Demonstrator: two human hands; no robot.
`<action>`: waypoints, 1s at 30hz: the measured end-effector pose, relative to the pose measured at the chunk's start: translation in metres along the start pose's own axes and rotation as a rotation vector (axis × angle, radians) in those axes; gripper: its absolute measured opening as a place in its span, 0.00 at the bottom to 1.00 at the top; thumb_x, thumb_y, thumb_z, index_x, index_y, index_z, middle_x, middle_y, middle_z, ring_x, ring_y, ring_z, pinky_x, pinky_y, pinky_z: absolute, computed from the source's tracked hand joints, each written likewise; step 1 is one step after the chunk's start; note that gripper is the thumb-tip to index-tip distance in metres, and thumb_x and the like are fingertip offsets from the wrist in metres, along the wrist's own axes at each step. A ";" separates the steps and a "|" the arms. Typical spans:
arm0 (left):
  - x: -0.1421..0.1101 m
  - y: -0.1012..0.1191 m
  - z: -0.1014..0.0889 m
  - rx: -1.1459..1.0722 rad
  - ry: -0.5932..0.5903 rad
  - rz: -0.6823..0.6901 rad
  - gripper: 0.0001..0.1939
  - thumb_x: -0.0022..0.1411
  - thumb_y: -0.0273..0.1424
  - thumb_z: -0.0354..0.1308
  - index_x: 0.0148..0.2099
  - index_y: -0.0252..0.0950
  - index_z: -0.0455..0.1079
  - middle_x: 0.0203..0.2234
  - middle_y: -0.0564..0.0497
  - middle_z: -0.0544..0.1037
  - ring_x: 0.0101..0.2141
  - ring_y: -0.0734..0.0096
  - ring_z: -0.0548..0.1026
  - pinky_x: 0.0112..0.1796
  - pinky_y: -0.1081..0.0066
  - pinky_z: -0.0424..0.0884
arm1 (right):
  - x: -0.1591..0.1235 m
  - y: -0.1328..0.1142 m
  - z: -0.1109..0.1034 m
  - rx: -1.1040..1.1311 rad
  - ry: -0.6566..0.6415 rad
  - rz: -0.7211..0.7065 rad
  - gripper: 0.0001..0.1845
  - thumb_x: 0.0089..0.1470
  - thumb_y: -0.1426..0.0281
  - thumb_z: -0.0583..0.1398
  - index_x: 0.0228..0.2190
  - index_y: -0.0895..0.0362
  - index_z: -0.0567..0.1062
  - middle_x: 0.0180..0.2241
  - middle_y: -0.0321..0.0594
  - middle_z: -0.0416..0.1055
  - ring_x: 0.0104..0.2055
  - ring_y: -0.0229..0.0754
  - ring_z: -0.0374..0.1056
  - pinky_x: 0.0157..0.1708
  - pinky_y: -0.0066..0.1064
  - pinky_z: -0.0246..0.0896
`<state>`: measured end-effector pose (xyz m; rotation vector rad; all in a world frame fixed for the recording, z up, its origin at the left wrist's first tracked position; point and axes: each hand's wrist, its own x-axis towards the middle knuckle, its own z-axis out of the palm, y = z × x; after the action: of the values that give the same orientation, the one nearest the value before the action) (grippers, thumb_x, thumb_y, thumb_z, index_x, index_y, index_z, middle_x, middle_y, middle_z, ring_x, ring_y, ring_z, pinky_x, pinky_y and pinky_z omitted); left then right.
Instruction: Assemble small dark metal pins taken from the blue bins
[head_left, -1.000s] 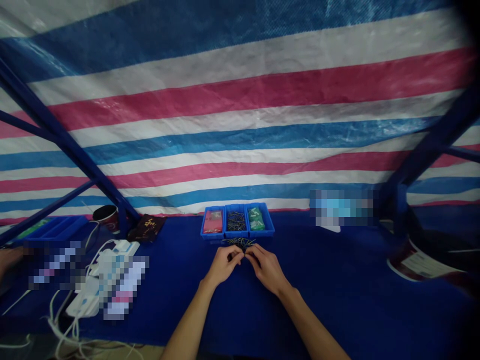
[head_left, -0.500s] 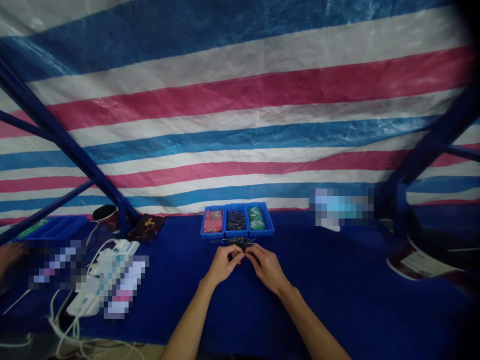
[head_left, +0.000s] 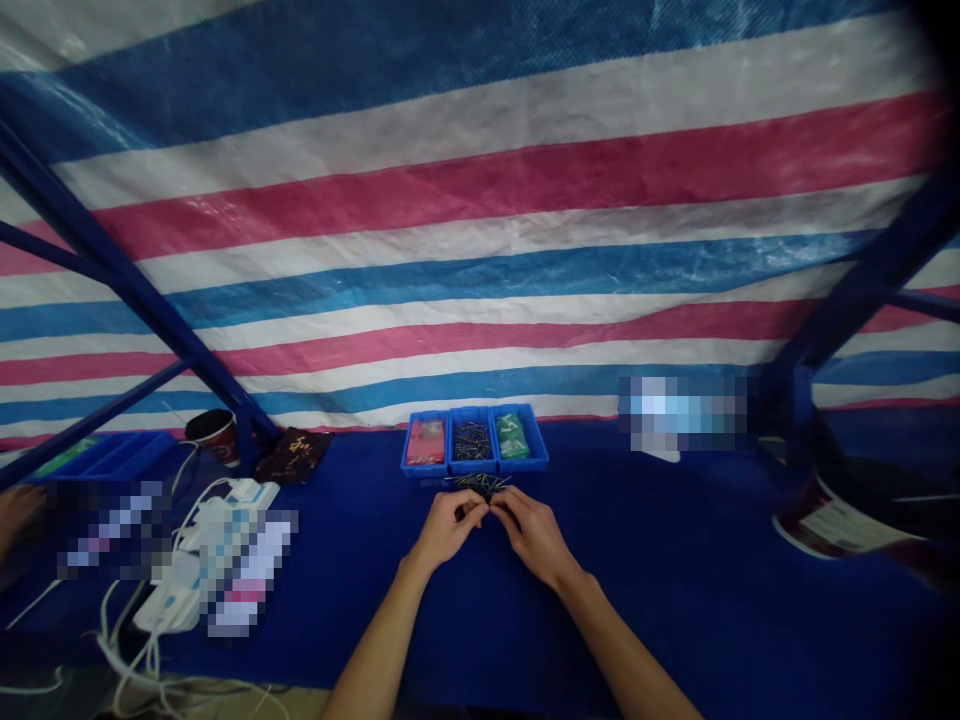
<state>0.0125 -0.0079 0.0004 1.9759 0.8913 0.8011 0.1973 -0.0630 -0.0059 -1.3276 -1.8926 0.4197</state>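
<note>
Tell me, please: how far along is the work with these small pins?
Looks done: the middle tray already holds many pins. In hand: the left hand and right hand meet over a loose pile of pins in front of that tray; what they grip is too small to see. Left: that pile lies on the blue cloth outside the trays.

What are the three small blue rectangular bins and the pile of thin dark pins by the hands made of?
The small blue bins look like moulded plastic: smooth, slightly glossy, one even colour. The thin dark pins seem to be metal, judging by their rigid straight shanks and faint glint, though they are too small to confirm.
</note>
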 end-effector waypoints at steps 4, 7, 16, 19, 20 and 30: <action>0.000 0.003 -0.001 0.000 -0.006 0.003 0.15 0.68 0.37 0.57 0.34 0.32 0.75 0.22 0.52 0.77 0.24 0.74 0.71 0.29 0.76 0.61 | 0.000 -0.001 -0.001 -0.020 -0.012 0.013 0.11 0.69 0.68 0.50 0.40 0.52 0.73 0.36 0.38 0.72 0.36 0.42 0.71 0.36 0.31 0.61; 0.000 0.003 -0.002 0.001 -0.006 -0.004 0.15 0.68 0.38 0.57 0.34 0.32 0.75 0.22 0.52 0.77 0.24 0.74 0.70 0.28 0.76 0.60 | 0.000 -0.003 -0.002 -0.012 -0.016 0.016 0.12 0.69 0.68 0.50 0.40 0.52 0.73 0.36 0.38 0.72 0.36 0.42 0.71 0.36 0.31 0.62; 0.000 0.002 -0.001 -0.011 -0.006 -0.013 0.16 0.68 0.37 0.56 0.33 0.32 0.75 0.22 0.52 0.77 0.24 0.74 0.70 0.28 0.76 0.60 | -0.001 -0.002 0.000 0.043 -0.010 0.010 0.08 0.67 0.71 0.52 0.40 0.51 0.71 0.36 0.37 0.72 0.36 0.41 0.70 0.37 0.31 0.61; 0.000 0.002 -0.001 0.002 -0.003 -0.011 0.16 0.68 0.38 0.56 0.33 0.33 0.75 0.22 0.52 0.77 0.24 0.74 0.70 0.28 0.76 0.60 | -0.001 -0.001 0.000 0.044 -0.012 0.009 0.09 0.68 0.71 0.51 0.39 0.51 0.71 0.37 0.37 0.72 0.36 0.41 0.71 0.37 0.31 0.62; 0.000 0.002 -0.001 0.008 -0.001 -0.010 0.16 0.68 0.38 0.56 0.33 0.33 0.75 0.22 0.52 0.77 0.24 0.74 0.70 0.28 0.76 0.60 | 0.000 0.000 0.000 0.045 -0.012 0.008 0.09 0.68 0.71 0.51 0.40 0.51 0.71 0.37 0.37 0.72 0.37 0.42 0.71 0.37 0.31 0.62; 0.000 0.005 -0.003 0.008 -0.008 -0.014 0.18 0.68 0.39 0.56 0.31 0.33 0.75 0.21 0.52 0.76 0.23 0.74 0.69 0.28 0.76 0.61 | 0.000 -0.003 -0.001 0.055 -0.018 0.014 0.10 0.68 0.70 0.51 0.40 0.51 0.72 0.37 0.37 0.72 0.37 0.42 0.71 0.38 0.31 0.63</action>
<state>0.0122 -0.0087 0.0062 1.9761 0.9037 0.7828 0.1964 -0.0645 -0.0031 -1.3056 -1.8744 0.4894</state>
